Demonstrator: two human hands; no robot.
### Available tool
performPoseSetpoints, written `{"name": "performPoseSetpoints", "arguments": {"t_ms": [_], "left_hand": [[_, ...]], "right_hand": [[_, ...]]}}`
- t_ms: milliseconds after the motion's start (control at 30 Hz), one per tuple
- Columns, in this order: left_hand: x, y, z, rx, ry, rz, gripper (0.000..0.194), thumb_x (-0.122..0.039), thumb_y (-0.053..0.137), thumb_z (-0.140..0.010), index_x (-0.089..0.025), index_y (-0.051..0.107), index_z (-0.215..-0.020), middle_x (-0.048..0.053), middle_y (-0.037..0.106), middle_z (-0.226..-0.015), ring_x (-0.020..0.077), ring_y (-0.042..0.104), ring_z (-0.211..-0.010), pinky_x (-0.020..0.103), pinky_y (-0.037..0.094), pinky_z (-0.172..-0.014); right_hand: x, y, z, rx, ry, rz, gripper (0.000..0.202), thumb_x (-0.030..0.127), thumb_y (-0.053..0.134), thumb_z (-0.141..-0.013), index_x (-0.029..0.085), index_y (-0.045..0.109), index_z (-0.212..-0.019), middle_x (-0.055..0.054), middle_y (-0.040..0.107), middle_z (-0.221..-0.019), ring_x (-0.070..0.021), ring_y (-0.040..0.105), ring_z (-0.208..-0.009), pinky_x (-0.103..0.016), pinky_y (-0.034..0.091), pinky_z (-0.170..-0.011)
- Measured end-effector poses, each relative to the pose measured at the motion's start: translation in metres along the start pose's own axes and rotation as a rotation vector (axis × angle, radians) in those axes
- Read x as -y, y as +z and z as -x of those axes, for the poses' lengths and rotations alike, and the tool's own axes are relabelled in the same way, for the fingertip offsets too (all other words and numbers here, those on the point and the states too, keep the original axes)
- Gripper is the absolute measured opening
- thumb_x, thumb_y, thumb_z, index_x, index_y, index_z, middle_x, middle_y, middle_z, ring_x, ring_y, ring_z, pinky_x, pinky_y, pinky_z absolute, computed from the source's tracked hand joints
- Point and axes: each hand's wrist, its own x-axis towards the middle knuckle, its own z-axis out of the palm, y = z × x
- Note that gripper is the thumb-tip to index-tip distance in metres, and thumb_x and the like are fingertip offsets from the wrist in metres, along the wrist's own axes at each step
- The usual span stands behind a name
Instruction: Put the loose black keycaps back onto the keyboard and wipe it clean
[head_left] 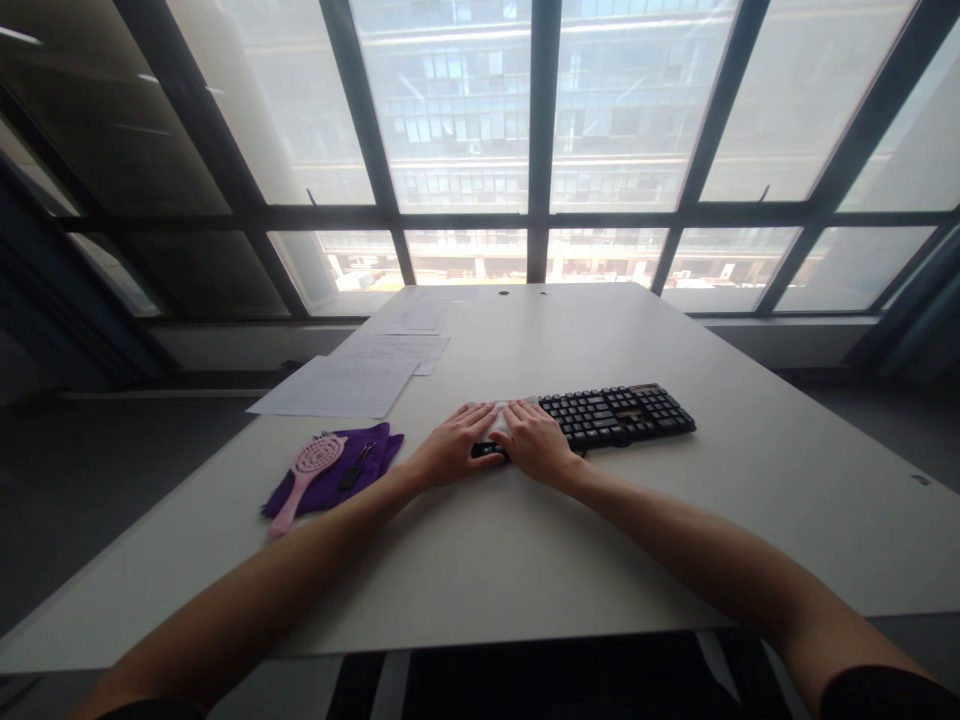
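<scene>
A black keyboard (630,413) lies slightly slanted on the white table, its left end under my hands. Between the hands shows a thin white wipe or tissue (497,422) spread over that left end. My left hand (452,446) rests flat on the wipe's left side, fingers stretched forward, its thumb over the keyboard's front edge. Close beside it, my right hand (538,442) also presses flat with fingers extended over the wipe and keys. The two hands nearly meet. Whatever keys lie beneath the wipe and palms are hidden.
Left of my hands, a folded purple cloth (381,458) carries a pink hairbrush (308,470) and a small black item (352,474) with a thin tip. Farther back lie several paper sheets (337,385). The white table (555,560) reaches toward large windows (465,110).
</scene>
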Motion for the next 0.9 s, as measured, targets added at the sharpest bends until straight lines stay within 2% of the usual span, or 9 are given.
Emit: {"name": "performPoseSetpoints", "arguments": {"t_ms": [333, 900], "left_hand": [[-0.0027, -0.0023, -0.0008, -0.001, 0.008, -0.011, 0.076, -0.056, 0.064, -0.093, -0.016, 0.042, -0.155, 0.018, 0.047, -0.156, 0.0357, 0.045, -0.144, 0.054, 0.035, -0.122], [-0.0026, -0.0021, -0.0001, -0.003, 0.01, -0.013, 0.077, -0.056, 0.063, -0.093, -0.016, 0.042, -0.155, 0.018, 0.047, -0.155, 0.0361, 0.045, -0.144, 0.056, 0.036, -0.121]], "right_hand": [[-0.0006, -0.001, -0.0003, 0.014, 0.001, 0.006, 0.057, 0.05, 0.039, -0.106, 0.007, 0.06, -0.137, -0.021, 0.06, -0.141, -0.0283, 0.051, -0.137, -0.044, 0.036, -0.117], [-0.0002, -0.0008, -0.0005, 0.004, -0.005, 0.001, 0.061, 0.053, 0.038, -0.106, 0.005, 0.06, -0.136, -0.022, 0.061, -0.14, -0.029, 0.051, -0.137, -0.044, 0.035, -0.118]]}}
